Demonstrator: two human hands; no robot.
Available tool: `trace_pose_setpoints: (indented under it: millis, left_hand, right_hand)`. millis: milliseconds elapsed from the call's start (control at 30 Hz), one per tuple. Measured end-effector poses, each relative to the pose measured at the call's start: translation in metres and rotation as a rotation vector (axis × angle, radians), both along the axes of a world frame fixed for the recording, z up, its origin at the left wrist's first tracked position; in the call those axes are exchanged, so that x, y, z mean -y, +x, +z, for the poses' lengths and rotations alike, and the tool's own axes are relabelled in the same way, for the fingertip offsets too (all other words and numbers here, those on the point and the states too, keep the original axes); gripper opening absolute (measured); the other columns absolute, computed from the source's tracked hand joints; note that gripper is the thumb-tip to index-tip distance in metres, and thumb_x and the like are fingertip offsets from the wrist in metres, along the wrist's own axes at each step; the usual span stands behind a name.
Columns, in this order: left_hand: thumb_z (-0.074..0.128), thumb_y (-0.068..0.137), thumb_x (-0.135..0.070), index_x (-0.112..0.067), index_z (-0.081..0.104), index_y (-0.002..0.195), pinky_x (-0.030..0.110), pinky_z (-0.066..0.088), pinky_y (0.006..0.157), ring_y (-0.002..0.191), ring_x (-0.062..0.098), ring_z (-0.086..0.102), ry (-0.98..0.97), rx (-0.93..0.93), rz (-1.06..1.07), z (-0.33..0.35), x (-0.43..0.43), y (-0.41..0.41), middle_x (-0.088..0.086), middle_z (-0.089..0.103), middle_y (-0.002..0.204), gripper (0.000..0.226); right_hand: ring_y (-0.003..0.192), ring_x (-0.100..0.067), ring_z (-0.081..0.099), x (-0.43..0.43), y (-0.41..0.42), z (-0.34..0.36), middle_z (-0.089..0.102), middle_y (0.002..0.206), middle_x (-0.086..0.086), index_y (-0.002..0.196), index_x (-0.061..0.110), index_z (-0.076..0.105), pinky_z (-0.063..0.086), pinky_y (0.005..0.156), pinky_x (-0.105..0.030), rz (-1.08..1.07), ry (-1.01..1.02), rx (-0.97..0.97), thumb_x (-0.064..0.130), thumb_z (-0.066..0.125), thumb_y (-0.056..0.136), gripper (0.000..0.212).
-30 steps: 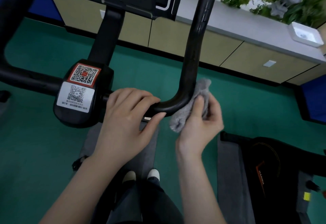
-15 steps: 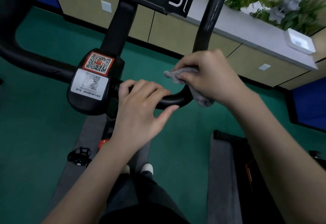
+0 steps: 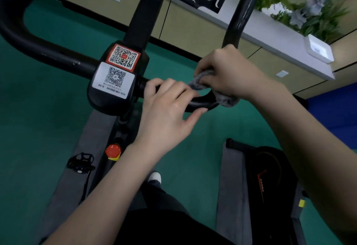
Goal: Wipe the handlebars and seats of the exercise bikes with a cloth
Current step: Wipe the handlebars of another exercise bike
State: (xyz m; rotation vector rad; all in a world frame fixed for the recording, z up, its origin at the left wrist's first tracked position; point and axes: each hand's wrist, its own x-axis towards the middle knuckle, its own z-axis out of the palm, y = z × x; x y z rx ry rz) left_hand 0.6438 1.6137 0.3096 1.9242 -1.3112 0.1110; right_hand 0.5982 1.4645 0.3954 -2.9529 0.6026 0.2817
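Head view: left hand [image 3: 166, 109] grips handlebar [image 3: 241, 13], right hand [image 3: 231, 72] clutches grey cloth [image 3: 227, 100] against its bend.

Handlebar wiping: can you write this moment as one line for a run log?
step: wiping | left hand: grips handlebar | right hand: holds grey cloth against the handlebar bend

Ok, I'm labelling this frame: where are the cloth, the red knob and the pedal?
cloth [image 3: 228, 100]: head view, its lower hanging fold.
red knob [image 3: 113, 151]: head view, its top face.
pedal [image 3: 81, 162]: head view, its middle.
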Motion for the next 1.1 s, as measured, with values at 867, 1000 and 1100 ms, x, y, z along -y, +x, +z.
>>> trace_pose_setpoints:
  millis: [867,1000,1100]
  left_hand:
    - [0.062,0.088,-0.031,-0.014,0.068,0.102,0.028,0.039,0.054,0.066,0.024,0.062,0.22,-0.072,0.122,0.035,0.052,-0.033,0.0,0.065,0.083,0.023]
    - [0.062,0.088,-0.029,-0.012,0.065,0.11,0.026,0.038,0.049,0.065,0.022,0.063,0.225,-0.107,0.142,0.033,0.058,-0.038,0.001,0.066,0.092,0.028]
    - [0.057,0.089,-0.032,-0.014,0.065,0.113,0.029,0.047,0.049,0.068,0.02,0.065,0.18,-0.1,0.156,0.027,0.059,-0.04,-0.001,0.066,0.096,0.031]
  right_hand:
    - [0.086,-0.002,0.059,0.0,-0.059,-0.074,0.065,0.09,-0.002,0.095,0.015,0.064,0.045,0.08,-0.016,-0.604,0.218,1.29,-0.006,0.059,0.083,0.024]
    - [0.086,-0.009,0.061,0.01,-0.045,-0.074,0.065,0.09,-0.004,0.094,0.007,0.065,0.049,0.08,-0.022,-0.758,0.34,1.402,-0.004,0.059,0.085,0.015]
    - [0.087,-0.012,0.061,0.02,-0.04,-0.072,0.066,0.091,-0.007,0.096,0.002,0.065,0.051,0.081,-0.028,-0.822,0.429,1.447,-0.005,0.057,0.087,0.014]
